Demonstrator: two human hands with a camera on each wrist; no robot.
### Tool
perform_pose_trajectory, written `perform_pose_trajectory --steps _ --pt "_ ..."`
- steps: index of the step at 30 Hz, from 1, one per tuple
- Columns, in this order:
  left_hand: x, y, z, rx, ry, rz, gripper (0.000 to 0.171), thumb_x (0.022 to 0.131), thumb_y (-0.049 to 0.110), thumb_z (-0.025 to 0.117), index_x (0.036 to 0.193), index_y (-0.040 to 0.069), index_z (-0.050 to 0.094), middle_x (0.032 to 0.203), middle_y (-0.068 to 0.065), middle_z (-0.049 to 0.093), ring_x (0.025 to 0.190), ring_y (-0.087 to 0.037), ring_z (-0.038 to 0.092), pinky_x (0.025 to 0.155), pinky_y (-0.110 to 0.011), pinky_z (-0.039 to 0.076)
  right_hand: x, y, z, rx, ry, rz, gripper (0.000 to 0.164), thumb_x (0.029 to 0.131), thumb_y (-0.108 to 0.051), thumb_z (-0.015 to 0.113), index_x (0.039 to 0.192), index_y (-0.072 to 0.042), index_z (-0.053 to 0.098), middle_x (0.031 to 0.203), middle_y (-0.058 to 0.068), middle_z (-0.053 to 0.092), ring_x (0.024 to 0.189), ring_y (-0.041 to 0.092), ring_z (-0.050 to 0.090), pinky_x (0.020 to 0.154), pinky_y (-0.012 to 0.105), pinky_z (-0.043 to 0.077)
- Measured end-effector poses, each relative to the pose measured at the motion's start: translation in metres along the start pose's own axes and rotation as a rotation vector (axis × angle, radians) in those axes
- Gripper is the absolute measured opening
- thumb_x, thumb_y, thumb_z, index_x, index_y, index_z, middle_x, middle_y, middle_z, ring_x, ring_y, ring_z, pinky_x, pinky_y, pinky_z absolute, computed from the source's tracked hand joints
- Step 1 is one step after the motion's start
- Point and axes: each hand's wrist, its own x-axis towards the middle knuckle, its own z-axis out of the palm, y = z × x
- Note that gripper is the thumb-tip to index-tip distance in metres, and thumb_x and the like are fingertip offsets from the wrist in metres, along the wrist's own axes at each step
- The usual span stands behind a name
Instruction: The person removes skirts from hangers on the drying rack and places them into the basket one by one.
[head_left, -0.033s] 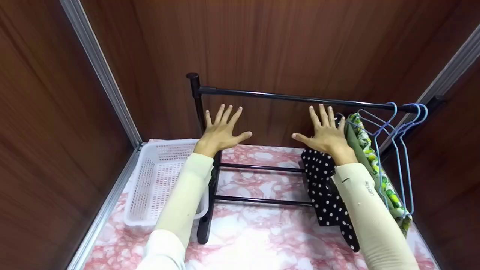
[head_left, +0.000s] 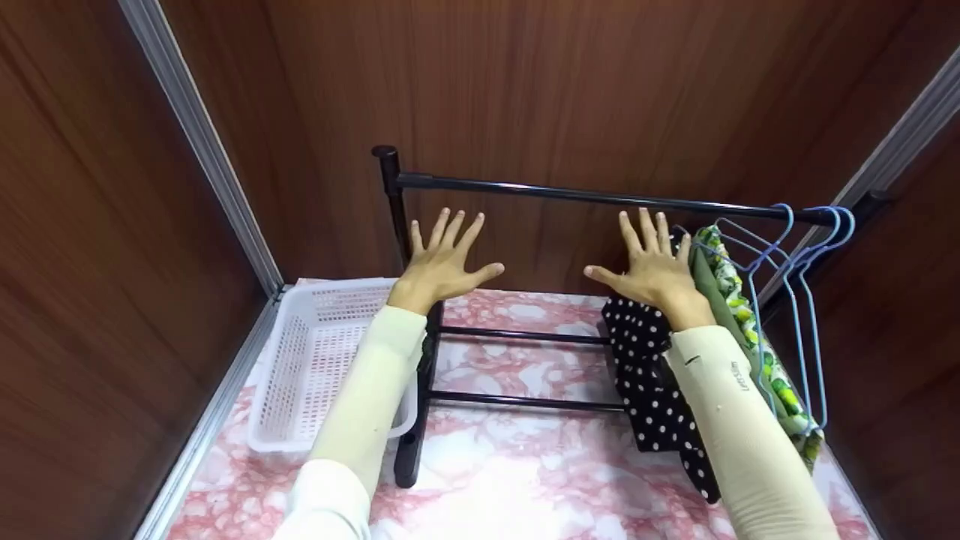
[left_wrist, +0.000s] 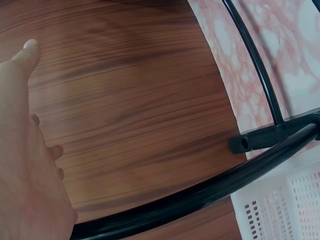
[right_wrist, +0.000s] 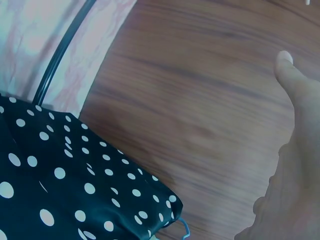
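Observation:
Both hands are held out with fingers spread, palms away from the head camera, holding nothing. My left hand [head_left: 439, 271] appears in front of the left post of a black clothes rack [head_left: 540, 193], below its top bar. Nearer the hanging clothes, my right hand [head_left: 652, 271] partly covers a black polka-dot garment [head_left: 646, 382]. Beside that garment hang a green garment [head_left: 712, 296] and a white one with a yellow-and-green print [head_left: 739, 304]. Blue hangers [head_left: 814, 337] hook over the bar's right end. In the right wrist view the dotted cloth [right_wrist: 60, 172] lies apart from the hand.
A white perforated plastic basket [head_left: 262, 397] stands on the floor at the left, partly behind the left forearm. Two lower rods [head_left: 525, 401] join the rack's feet above a pink-and-white marbled floor [head_left: 495, 465]. Brown wood panels [head_left: 525, 90] enclose the back and sides.

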Motion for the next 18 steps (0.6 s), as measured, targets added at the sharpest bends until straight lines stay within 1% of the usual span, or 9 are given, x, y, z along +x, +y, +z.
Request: perform_pose_trajectory --steps 4,6,9,11,12,15,18 --pt "-0.0013 -0.0004 -0.0011 -0.019 0.000 0.006 0.093 0.100 0.077 0.044 0.173 0.029 0.011 0.179 -0.013 0.017 0.168 -0.032 -0.001 0.129 -0.072 -0.007 -0.0011 0.0014 0.0000 0.010 0.029 -0.011 0.111 0.096 -0.081 0.050 0.173 -0.020 -0.002 0.179 0.020 -0.007 0.165 0.044 -0.009 0.125 0.078 -0.004" --pt "-0.0022 -0.0012 -0.0022 -0.038 0.000 0.011 0.092 0.101 0.075 0.047 0.172 0.028 0.014 0.178 -0.014 0.022 0.168 -0.033 0.002 0.130 -0.072 -0.003 -0.0017 0.0020 -0.0011 0.017 0.066 -0.026 0.109 0.096 -0.080 0.051 0.173 -0.019 0.003 0.179 0.020 0.001 0.165 0.046 0.002 0.127 0.076 0.005" --pt "-0.0030 -0.0030 -0.0036 -0.076 -0.002 0.025 0.089 0.102 0.072 0.050 0.172 0.028 0.017 0.175 -0.014 0.029 0.167 -0.032 0.010 0.131 -0.070 0.007 -0.0029 0.0027 -0.0027 0.023 0.150 -0.056 0.100 0.098 -0.073 0.056 0.171 -0.016 0.018 0.175 0.023 0.023 0.158 0.050 0.026 0.123 0.073 0.025" --pt "-0.0038 -0.0042 -0.0046 -0.104 -0.002 0.032 0.086 0.103 0.069 0.051 0.171 0.028 0.020 0.172 -0.013 0.034 0.165 -0.032 0.019 0.130 -0.068 0.016 -0.0044 0.0026 -0.0029 0.039 0.212 -0.070 0.091 0.099 -0.065 0.060 0.168 -0.014 0.030 0.167 0.023 0.038 0.149 0.052 0.040 0.116 0.071 0.037" --pt "-0.0041 -0.0047 -0.0053 -0.119 -0.002 0.033 0.084 0.103 0.068 0.051 0.171 0.029 0.021 0.171 -0.012 0.037 0.163 -0.032 0.025 0.130 -0.067 0.021 -0.0051 0.0023 -0.0033 0.047 0.242 -0.076 0.086 0.100 -0.061 0.062 0.166 -0.013 0.036 0.162 0.024 0.044 0.144 0.052 0.044 0.112 0.070 0.041" --pt "-0.0053 -0.0063 -0.0075 -0.151 0.015 0.041 0.077 0.105 0.063 0.052 0.170 0.029 0.026 0.162 -0.011 0.049 0.152 -0.033 0.044 0.125 -0.060 0.037 -0.0072 0.0016 -0.0046 0.079 0.306 -0.073 0.072 0.100 -0.053 0.065 0.156 -0.010 0.050 0.147 0.022 0.057 0.134 0.048 0.053 0.103 0.068 0.047" --pt "-0.0072 -0.0080 -0.0097 -0.172 0.052 0.057 0.070 0.107 0.057 0.054 0.167 0.026 0.034 0.146 -0.009 0.062 0.135 -0.032 0.060 0.113 -0.054 0.050 -0.0098 0.0011 -0.0061 0.108 0.354 -0.063 0.060 0.100 -0.048 0.066 0.143 -0.007 0.060 0.133 0.017 0.065 0.122 0.045 0.060 0.094 0.065 0.051"
